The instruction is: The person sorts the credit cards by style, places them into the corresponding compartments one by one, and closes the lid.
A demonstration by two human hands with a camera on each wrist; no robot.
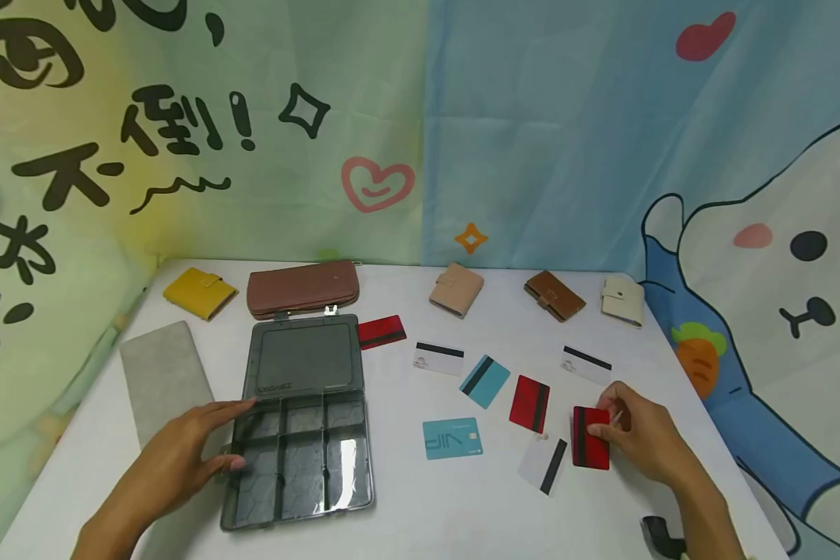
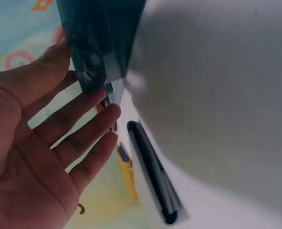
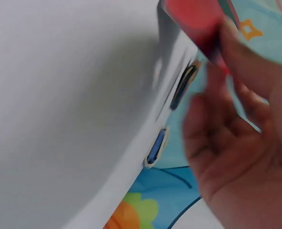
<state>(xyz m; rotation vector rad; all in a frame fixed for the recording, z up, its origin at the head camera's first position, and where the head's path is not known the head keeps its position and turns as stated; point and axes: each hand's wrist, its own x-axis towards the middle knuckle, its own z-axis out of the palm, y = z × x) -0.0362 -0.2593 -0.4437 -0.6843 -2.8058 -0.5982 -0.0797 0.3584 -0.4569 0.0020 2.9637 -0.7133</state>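
Observation:
In the head view my right hand pinches a red card with a black stripe between thumb and fingers. The right wrist view shows the same card, blurred. My left hand is at the left edge of a dark, see-through compartment box, its fingers extended. The box's lid is folded back, and its compartments hold nothing visible. Left of my right hand lie a white card, another red card, a light-blue card and a teal card.
A grey flat case lies left of the box. Along the back stand a yellow wallet, a brown long wallet, and tan, brown and cream wallets. More cards, including a white one, lie before them.

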